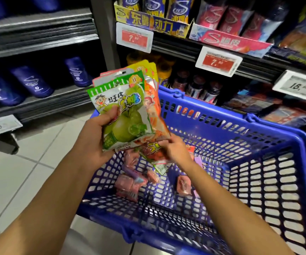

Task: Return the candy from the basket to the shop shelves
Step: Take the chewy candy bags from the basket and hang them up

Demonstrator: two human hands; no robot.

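Left hand [95, 137] holds a fan of candy bags [128, 107] up over the near-left corner of the basket [258, 137]. Its thumb lies across the front green bag [119, 115] and its fingers curl round behind. More bags stick out behind the green one (orange, pink and yellow ones).

Right hand [176, 151] is just beside it, lower down and inside the basket. Its fingers pinch a red bag [154, 151] at the bottom of the fan. This bag touches the bottom edge of the green bag.

On the floor of the blue basket lie small pink packs [130, 183] near the left wall. One more pink pack [183, 184] lies near the middle.

Behind the basket stand the shelves [194, 46], with drinks and white price tags [219, 60] on their front edges.
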